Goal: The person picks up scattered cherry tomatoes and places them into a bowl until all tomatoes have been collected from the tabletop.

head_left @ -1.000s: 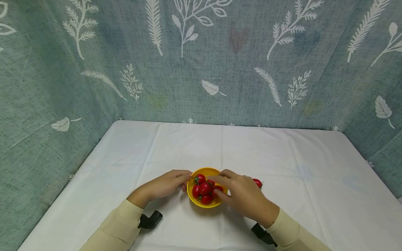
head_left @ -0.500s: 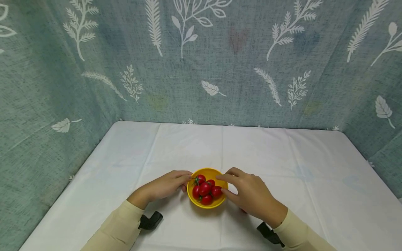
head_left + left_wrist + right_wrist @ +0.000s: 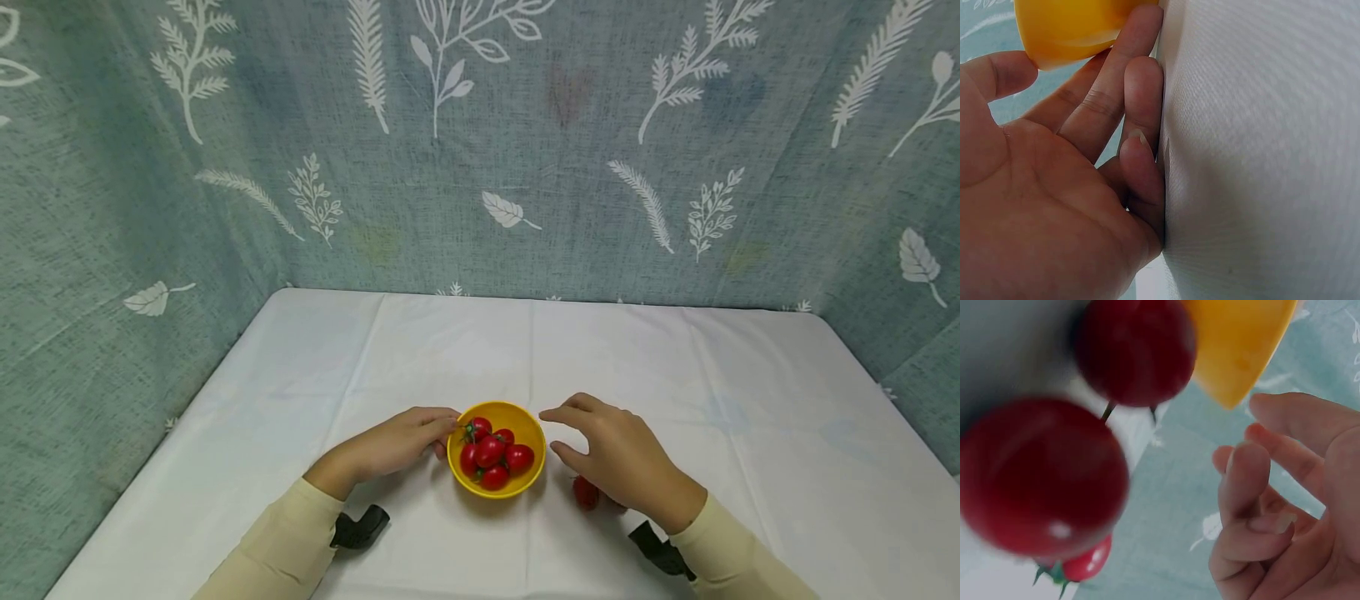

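R hand (image 3: pixel 621 450) drawing clear, fingers parted, holding nothing; yellow bowl (image 3: pixel 530 429) sitting just L of it, tomatoes (image 3: pixel 490 451) staying inside, so release prob. done. Loose tomatoes (image 3: pixel 586 493) lying below R hand. L hand (image 3: pixel 390 442) holding bowl's side.

Bowl (image 3: pixel 529 430): solid yellow. Tomatoes (image 3: pixel 491 451): red, green stems (image 3: pixel 1057 573). Tablecloth (image 3: pixel 615 358): white, faint pale-blue patches. Curtain (image 3: pixel 420 208): grey-green, white leaf and sprig print, faint red, blue and yellow blotches. Sleeves (image 3: pixel 273 542): plain cream. Wrist devices (image 3: pixel 362 528): black.
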The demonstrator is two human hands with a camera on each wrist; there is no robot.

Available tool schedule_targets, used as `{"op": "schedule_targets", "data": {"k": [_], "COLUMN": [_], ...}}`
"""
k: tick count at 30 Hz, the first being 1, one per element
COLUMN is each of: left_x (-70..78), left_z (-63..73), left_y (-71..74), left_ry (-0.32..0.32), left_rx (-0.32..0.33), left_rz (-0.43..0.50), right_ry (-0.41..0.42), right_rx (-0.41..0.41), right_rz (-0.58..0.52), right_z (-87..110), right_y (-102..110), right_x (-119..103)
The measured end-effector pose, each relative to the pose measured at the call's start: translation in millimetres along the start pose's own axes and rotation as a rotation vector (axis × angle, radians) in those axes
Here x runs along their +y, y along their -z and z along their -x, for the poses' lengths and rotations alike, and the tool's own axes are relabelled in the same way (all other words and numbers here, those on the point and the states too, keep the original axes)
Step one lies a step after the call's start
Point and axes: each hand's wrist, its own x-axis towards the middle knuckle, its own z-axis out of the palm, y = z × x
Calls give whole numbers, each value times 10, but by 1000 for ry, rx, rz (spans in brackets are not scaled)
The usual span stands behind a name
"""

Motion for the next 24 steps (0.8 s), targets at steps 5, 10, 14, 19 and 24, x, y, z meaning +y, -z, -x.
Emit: {"op": "schedule_targets", "data": {"k": [5,10,14,19,24], "left_x": [-1,-7,-6,-8,-16], "left_z": [0,-1,-2,-5,-11], "left_y": [-1,1,4,5,5], "left_ry": [-3,-6,-9,-6,-6], "left_rx": [0,-2,-4,-5,-4], "left_rz": [-2,0,4,2,-1], "right_ry": [-42,-65,-85,-94,-101], "right_rx": [-81,-134,-160,-186,-238], "right_rz": [-61,-92,-89,-102,-118], "right_z": [-14,-15,-12,-2,17], "right_y": [44,97,118,155,222], "right_x": [130,237,302,395,521]}}
